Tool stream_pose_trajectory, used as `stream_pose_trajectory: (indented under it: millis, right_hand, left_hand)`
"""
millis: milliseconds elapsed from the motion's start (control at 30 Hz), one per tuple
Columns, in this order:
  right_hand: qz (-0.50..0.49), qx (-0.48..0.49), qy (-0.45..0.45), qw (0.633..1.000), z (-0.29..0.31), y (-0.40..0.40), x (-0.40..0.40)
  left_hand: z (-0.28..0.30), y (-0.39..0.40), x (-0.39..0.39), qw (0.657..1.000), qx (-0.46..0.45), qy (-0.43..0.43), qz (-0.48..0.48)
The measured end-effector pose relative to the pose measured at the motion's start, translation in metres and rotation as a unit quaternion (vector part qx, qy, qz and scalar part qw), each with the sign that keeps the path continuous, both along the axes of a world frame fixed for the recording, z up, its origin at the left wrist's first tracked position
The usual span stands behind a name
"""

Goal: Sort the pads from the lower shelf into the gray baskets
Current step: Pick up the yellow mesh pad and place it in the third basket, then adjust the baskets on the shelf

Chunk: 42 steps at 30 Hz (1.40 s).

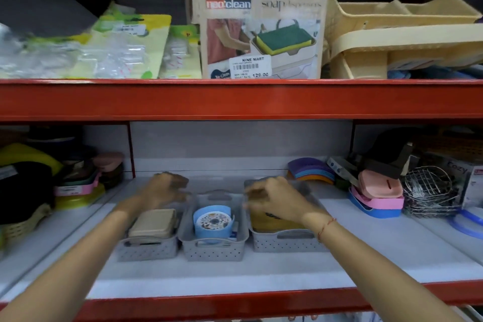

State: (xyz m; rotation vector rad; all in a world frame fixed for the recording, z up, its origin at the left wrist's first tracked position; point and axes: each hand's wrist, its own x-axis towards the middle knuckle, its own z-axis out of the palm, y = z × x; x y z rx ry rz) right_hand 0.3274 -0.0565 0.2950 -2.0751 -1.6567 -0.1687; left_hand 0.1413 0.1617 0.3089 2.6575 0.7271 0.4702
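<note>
Pads (153,222) sorted by kind across three gray baskets (213,248) on lower shelf (366,251); left hand (163,189) blurred, grip unclear; right hand (274,200) fingers curled, seemingly steadying yellow pads (264,222).

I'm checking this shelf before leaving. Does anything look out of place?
The middle basket sits slightly forward of the other two gray baskets, breaking the row. On the upper shelf, the cream trays are piled tilted.

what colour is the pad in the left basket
Beige, lying flat in the left basket; the pad shows in the head view.
</note>
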Motion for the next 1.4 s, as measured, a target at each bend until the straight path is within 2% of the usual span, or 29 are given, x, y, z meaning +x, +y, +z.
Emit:
stream_pose_trajectory:
  millis: [100,200,267,767,933,967,1067,1267,1400]
  right_hand:
    - [0.039,-0.124,0.059,0.99,-0.001,0.035,-0.023]
    - [0.039,-0.201,0.084,0.975,-0.008,0.067,-0.03]
    - [0.029,-0.224,0.075,0.971,-0.01,0.079,-0.033]
    - [-0.055,-0.173,0.069,0.981,-0.023,0.083,-0.034]
    - [-0.017,0.004,0.131,0.991,-0.025,0.061,-0.071]
    - [-0.007,-0.01,0.137,0.991,-0.025,0.055,-0.08]
    - [0.015,-0.119,0.132,0.984,-0.034,0.042,-0.1]
    - [0.015,-0.109,0.1,0.989,-0.04,0.024,-0.122]
    - [0.04,-0.078,0.091,0.992,-0.041,0.004,-0.142]
  left_hand:
    - [-0.003,0.017,-0.028,0.991,-0.07,0.111,-0.001]
    - [-0.017,0.027,-0.034,0.974,-0.057,0.217,0.023]
    - [-0.024,0.036,-0.034,0.971,-0.043,0.234,0.033]
    - [-0.032,0.047,-0.04,0.983,-0.036,0.18,0.007]
    - [-0.028,0.025,-0.066,0.994,-0.093,-0.044,-0.043]
    - [-0.029,0.018,-0.073,0.99,-0.115,-0.05,-0.057]
    - [-0.037,0.001,-0.091,0.975,-0.19,0.025,-0.108]
    - [-0.045,-0.02,-0.107,0.989,-0.093,-0.004,-0.112]
    - [-0.048,-0.038,-0.128,0.989,-0.065,-0.019,-0.129]
